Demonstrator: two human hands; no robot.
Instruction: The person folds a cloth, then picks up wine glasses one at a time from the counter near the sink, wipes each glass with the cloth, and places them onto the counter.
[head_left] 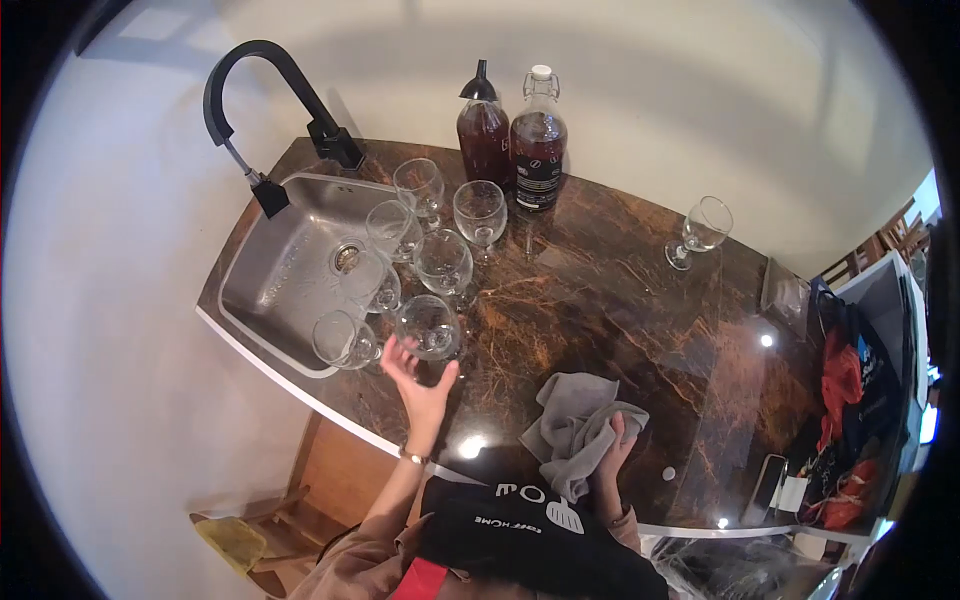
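Note:
My left hand point(423, 385) is at the near side of a stemmed glass point(428, 328), its thumb and fingers spread apart around the lower edge of the glass; whether they touch it is hard to tell. Several more clear stemmed glasses point(443, 262) stand close together beyond it, along the right side of the sink. My right hand point(617, 447) grips a crumpled grey cloth point(572, 425) near the front edge of the dark marbled counter point(600, 300).
The steel sink point(300, 270) has a black faucet point(268, 55) over it. Two bottles of dark liquid, one black-topped point(484, 140) and one white-capped point(538, 150), stand at the back. A single glass point(706, 225) is farther right, with a phone point(767, 488) and bags point(850, 400) at the right edge.

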